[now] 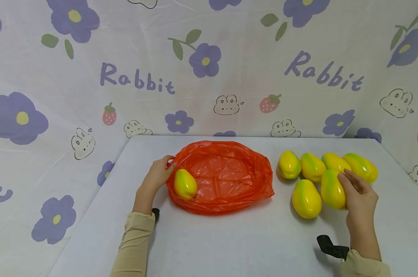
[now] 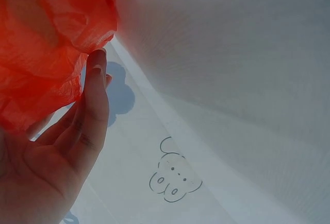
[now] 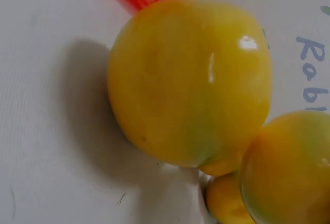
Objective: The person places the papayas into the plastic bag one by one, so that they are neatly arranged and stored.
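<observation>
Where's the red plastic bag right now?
In the head view, the red plastic bag lies mid-picture on the white table, the left hand at its left rim, yellow-green fruits to its right.

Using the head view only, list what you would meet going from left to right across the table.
Left hand → red plastic bag → leftmost yellow fruit outside the bag → held yellow fruit → right hand.

White tbl [image 1: 229, 242]; behind it, off-white backdrop [image 1: 250, 50] w/ purple flwrs [image 1: 205, 60], green lvs [image 1: 194, 36], strawberries [image 1: 268, 104], outline bunnies [image 1: 227, 106] & "Rabbit" lettering [image 1: 137, 79]; same print L & R of tbl. Soft light, faint pink tint above tbl's far edge.
</observation>
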Available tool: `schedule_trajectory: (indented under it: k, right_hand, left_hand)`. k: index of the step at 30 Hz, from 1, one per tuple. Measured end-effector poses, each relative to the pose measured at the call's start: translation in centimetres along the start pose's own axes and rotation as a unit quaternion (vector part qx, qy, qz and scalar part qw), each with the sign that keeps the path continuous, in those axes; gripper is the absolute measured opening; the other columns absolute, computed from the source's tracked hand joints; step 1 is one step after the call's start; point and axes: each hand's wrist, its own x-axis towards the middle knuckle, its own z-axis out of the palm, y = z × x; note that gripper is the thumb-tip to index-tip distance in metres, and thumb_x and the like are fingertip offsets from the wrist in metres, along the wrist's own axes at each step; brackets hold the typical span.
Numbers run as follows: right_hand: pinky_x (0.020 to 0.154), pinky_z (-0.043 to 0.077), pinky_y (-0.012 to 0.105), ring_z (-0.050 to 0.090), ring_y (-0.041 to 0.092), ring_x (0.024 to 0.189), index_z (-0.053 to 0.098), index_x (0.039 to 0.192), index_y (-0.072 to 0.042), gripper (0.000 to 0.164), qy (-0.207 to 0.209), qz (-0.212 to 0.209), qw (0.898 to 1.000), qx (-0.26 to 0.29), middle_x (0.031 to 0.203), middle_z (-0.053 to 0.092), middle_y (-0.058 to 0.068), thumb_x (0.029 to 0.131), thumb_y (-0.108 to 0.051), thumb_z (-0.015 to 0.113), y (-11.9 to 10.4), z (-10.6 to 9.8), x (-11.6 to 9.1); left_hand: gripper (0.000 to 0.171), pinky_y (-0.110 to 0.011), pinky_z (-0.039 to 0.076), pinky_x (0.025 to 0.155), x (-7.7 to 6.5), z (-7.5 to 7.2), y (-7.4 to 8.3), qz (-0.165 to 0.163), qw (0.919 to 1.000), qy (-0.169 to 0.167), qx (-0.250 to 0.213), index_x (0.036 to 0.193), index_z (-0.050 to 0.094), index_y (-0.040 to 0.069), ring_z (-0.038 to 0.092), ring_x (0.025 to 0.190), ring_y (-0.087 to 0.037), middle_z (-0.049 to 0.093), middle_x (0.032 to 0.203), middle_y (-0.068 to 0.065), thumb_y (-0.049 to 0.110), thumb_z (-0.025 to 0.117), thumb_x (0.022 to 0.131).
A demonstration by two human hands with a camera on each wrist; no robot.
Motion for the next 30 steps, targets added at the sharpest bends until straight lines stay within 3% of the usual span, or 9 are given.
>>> schedule_trajectory:
  k: [8, 23, 30]
  right_hand:
    - [0.118, 0.031, 0.022, 0.047, 0.002, 0.118, 0.06, 0.134, -0.026, 0.058, 0.022, -0.005, 0.998, 0.054, 0.122, 0.056, -0.017, 0.08, -0.04, 0.078, -0.6, 1.4, -0.5]
    - [0.102, 0.043, 0.011, 0.053, 0.001, 0.107, 0.062, 0.132, -0.021, 0.052, -0.025, -0.041, 0.995, 0.088, 0.11, 0.063, -0.018, 0.083, -0.032, 0.077, -1.6, 5.0, -1.6]
    - [0.114, 0.036, 0.02, 0.051, 0.002, 0.113, 0.06, 0.134, -0.024, 0.052, -0.06, -0.043, 0.995, 0.066, 0.121, 0.062, -0.014, 0.086, -0.035, 0.073, -2.0, 7.2, -2.3]
  left_hand:
    - [0.043, -0.045, 0.056, 0.092, -0.1, 0.1, 0.1, 0.001, 1.0, 0.001, 0.0, 0.141, 0.047, 0.007, 0.063, 0.104, -0.031, 0.063, 0.124, -0.02, 0.027, 0.049, 0.102]
    - [0.043, -0.042, 0.057, 0.089, 0.0, 0.1, 0.2, -0.006, 1.0, 0.002, -0.003, 0.141, 0.048, 0.009, 0.062, 0.098, -0.029, 0.064, 0.121, -0.019, 0.028, 0.049, 0.102]
    - [0.043, -0.042, 0.057, 0.09, -0.1, 0.1, 0.3, -0.005, 1.0, 0.002, -0.001, 0.141, 0.047, 0.009, 0.062, 0.099, -0.028, 0.064, 0.121, -0.018, 0.028, 0.049, 0.102]
